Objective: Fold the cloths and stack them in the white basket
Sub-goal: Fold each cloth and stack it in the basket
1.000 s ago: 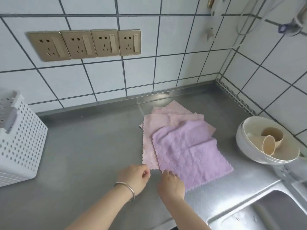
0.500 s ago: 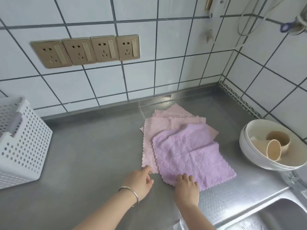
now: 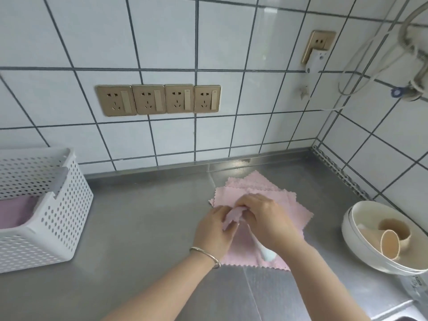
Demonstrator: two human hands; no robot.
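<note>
Both hands meet over the pile of pink scallop-edged cloths (image 3: 257,249) on the steel worktop (image 3: 143,218). Left hand (image 3: 214,230), with a thin silver bangle (image 3: 205,256) at the wrist, curls its fingers round a bunched corner of pale pink cloth (image 3: 232,217); the right hand (image 3: 266,218) pinches the same corner from the other side, fingers bent. Half a second ago both hands lay at the near edge of a flat lilac cloth topping the pile; now that lilac cloth is gone from the pile and the hands sit higher, at its middle. Something lilac shows inside the white perforated plastic basket (image 3: 55,218), which stands well apart to the left on the worktop and is seen more fully than before. At the right stands a white round bowl (image 3: 361,249) holding beige cups (image 3: 391,242). Four gold wall sockets (image 3: 159,99) sit on the tiled wall.
</note>
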